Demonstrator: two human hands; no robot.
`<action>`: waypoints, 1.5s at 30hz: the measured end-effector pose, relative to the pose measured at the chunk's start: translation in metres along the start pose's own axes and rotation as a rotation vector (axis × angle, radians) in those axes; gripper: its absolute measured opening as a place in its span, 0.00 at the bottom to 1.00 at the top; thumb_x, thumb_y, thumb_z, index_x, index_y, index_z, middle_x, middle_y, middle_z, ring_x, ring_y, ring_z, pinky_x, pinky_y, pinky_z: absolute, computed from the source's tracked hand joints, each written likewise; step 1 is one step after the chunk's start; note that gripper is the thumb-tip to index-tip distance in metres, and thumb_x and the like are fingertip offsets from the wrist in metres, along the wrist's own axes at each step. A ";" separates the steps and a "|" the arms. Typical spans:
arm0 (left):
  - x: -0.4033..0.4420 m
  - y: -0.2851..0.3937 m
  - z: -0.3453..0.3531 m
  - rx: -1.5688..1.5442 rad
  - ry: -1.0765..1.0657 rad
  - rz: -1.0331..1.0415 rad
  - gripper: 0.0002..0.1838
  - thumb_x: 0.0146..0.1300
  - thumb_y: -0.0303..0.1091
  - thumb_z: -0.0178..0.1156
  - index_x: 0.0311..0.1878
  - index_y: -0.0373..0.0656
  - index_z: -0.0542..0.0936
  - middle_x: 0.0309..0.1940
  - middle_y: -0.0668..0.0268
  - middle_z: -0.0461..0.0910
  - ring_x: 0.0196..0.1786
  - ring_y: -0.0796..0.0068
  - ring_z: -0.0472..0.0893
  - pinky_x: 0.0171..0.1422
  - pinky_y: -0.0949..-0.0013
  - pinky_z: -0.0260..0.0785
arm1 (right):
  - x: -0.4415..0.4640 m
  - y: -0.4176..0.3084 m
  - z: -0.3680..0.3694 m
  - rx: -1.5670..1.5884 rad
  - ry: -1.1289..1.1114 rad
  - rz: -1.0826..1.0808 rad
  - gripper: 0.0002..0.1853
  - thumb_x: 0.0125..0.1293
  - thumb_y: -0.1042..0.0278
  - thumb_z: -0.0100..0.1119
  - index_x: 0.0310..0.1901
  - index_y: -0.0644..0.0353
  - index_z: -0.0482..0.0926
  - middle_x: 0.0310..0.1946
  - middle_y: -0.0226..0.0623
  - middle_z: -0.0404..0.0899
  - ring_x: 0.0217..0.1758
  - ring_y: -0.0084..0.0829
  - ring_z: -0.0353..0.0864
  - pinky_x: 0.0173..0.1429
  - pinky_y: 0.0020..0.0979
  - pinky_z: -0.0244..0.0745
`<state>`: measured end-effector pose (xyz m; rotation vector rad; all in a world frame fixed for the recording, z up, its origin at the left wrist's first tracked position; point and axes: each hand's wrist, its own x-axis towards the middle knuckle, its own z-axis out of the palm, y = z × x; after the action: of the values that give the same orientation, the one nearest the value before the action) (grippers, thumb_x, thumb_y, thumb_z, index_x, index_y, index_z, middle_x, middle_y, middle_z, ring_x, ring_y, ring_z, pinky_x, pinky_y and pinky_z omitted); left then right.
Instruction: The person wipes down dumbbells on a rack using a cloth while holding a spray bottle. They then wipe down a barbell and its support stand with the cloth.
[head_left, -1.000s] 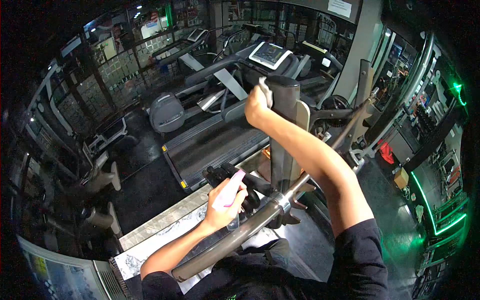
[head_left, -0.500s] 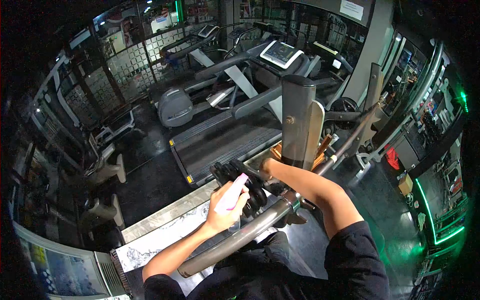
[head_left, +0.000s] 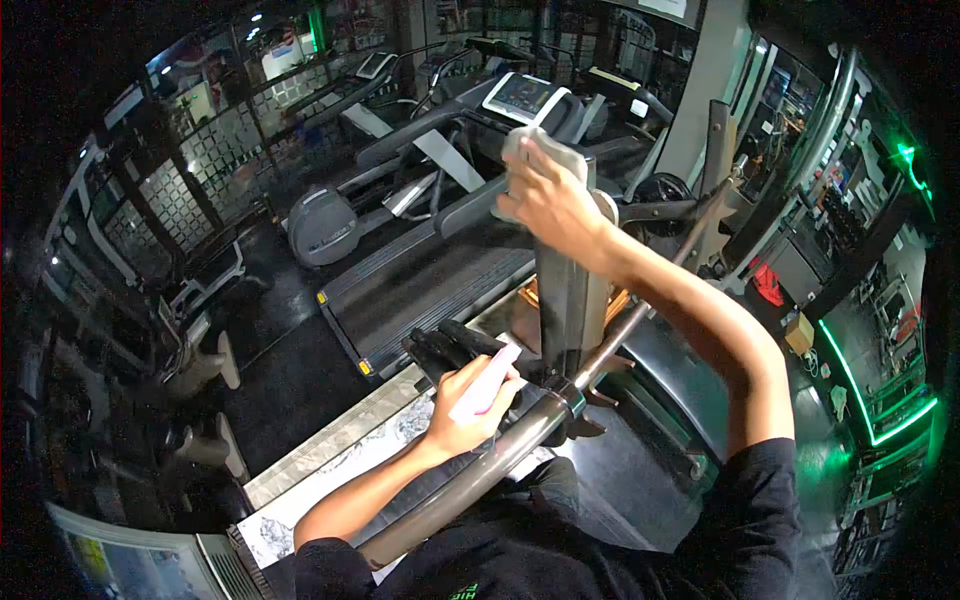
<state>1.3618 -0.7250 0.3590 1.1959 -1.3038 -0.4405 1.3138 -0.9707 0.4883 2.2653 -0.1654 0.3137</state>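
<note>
My left hand (head_left: 466, 412) is wrapped round a white and pink spray bottle (head_left: 488, 384), held above the thick grey bar (head_left: 490, 468) in front of my body. Up at the top of the dark metal upright post (head_left: 562, 310), my right hand (head_left: 560, 210) presses a light grey cloth (head_left: 548, 150) against it. The cloth covers the post's top end. Behind the bottle sit black weight plates (head_left: 432, 350), partly hidden by my left hand.
A treadmill (head_left: 430, 290) with a lit-edged console (head_left: 525, 98) stands beyond the post. A thinner bar (head_left: 690, 250) runs off to the right toward a second upright (head_left: 714, 160). On the left are seated machines, and a cardboard box (head_left: 799, 333) lies on the right.
My right hand has risen from low behind the post to its top, bringing the cloth into view. My left hand still holds the spray bottle. The view has shifted slightly.
</note>
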 end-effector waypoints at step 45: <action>0.005 0.042 -0.047 -0.277 -0.033 -0.061 0.10 0.70 0.25 0.51 0.53 0.39 0.68 0.49 0.49 0.71 0.23 0.73 0.77 0.31 0.71 0.72 | -0.043 0.025 -0.026 0.724 0.526 0.434 0.27 0.53 0.87 0.48 0.56 0.58 0.77 0.60 0.54 0.74 0.64 0.51 0.73 0.68 0.43 0.71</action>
<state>1.3899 -0.6929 0.4055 1.0006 -1.1925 -0.6653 1.2632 -0.9666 0.5105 2.7247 -0.3010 1.3646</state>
